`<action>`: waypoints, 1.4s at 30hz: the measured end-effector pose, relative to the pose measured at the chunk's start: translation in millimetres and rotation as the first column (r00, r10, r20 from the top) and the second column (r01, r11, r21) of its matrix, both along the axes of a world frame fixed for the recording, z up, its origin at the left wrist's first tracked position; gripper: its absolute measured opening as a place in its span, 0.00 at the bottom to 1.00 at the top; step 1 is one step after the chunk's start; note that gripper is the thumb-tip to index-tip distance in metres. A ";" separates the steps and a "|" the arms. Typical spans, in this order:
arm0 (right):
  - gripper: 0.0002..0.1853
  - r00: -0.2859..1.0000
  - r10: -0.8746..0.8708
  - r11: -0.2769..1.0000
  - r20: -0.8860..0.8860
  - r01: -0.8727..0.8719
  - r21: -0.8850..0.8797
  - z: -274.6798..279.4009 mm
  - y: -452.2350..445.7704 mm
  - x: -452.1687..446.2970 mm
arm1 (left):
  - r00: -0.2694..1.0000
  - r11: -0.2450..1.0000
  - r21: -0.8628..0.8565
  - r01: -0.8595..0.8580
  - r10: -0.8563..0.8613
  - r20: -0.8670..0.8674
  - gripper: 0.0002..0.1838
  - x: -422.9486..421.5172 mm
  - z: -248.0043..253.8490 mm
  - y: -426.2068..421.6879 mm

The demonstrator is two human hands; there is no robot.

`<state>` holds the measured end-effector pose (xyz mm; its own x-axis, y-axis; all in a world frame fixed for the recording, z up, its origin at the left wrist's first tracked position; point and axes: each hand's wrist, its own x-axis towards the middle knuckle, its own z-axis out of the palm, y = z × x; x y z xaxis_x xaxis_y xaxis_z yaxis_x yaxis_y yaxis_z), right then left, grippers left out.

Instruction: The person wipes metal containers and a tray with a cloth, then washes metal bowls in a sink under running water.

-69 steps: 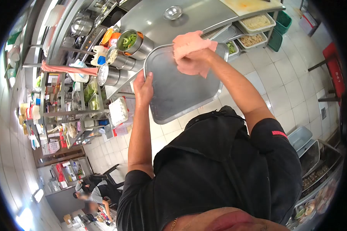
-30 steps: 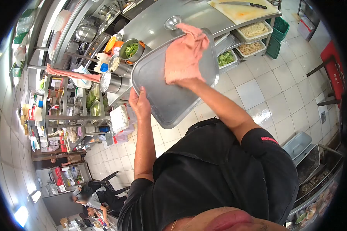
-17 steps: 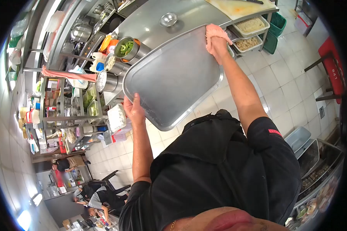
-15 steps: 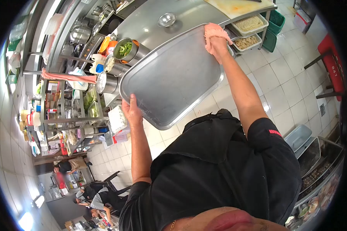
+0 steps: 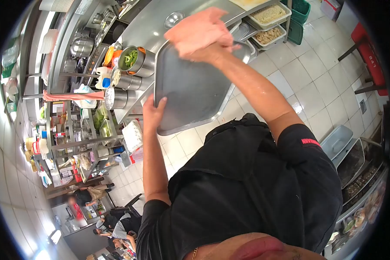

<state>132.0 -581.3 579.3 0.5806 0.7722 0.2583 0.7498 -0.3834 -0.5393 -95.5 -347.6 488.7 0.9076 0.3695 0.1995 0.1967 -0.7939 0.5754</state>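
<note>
My left hand (image 5: pixel 154 113) grips the lower left edge of a large grey metal tray (image 5: pixel 190 93), thumb on the upper face. The tray is held up at a tilt in front of my body, beside the steel counter. In my right hand (image 5: pixel 210 53) is a pink cloth (image 5: pixel 199 31), bunched under the fingers and spread over the tray's far left corner and rim. The cloth hides that corner, and motion blurs it slightly.
On the steel counter (image 5: pixel 149 21) stand a small metal bowl (image 5: pixel 174 20) and a pot of green vegetables (image 5: pixel 130 58). White tubs of food (image 5: pixel 271 14) sit on a shelf. A red chair (image 5: pixel 368 56) is at right. Co-workers (image 5: pixel 125 225) are in the background.
My right hand and the cloth have swept left along the tray's far side, away from the right corner. The tray has turned and shifted slightly, with my left hand still gripping its edge.
</note>
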 end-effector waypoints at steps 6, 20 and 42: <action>0.09 0.984 0.167 0.979 -0.064 -0.174 -0.111 -10.1 41.5 -6.3 | 0.965 0.943 -0.333 0.003 0.084 0.247 0.11 42.8 19.4 -30.3; 0.08 0.420 0.288 0.609 -0.861 0.614 0.503 -251.0 23.0 106.2 | 0.894 0.860 -0.508 0.040 0.197 0.404 0.12 28.0 6.5 -33.2; 0.05 0.977 0.134 0.986 0.166 -0.114 -0.122 -90.3 75.5 19.5 | 0.964 0.864 -0.470 -0.180 0.251 0.091 0.09 6.4 -5.3 -17.1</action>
<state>151.5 -505.8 489.0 0.4325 0.8648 0.2550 0.8734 -0.3317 -0.3566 -89.1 -364.6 483.4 0.7687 0.6340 0.0842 0.2196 -0.3853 0.8963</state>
